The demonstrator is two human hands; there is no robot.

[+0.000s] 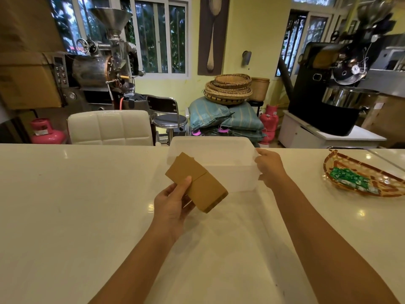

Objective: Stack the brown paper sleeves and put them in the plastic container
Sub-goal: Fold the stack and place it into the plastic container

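A stack of flat brown paper sleeves [198, 183] is held in the air, tilted, just in front of the near left corner of the plastic container. My left hand [174, 201] grips the stack from below, thumb pressed on top. The clear plastic container [230, 178] stands on the white counter near its far edge, and it looks empty. My right hand [270, 166] holds the container's right rim and side.
A woven tray [372, 187] with green packets lies on the counter [76, 205] at the right. Behind the counter stand a white chair back [109, 128], a stool, sacks, baskets and two roasting machines.
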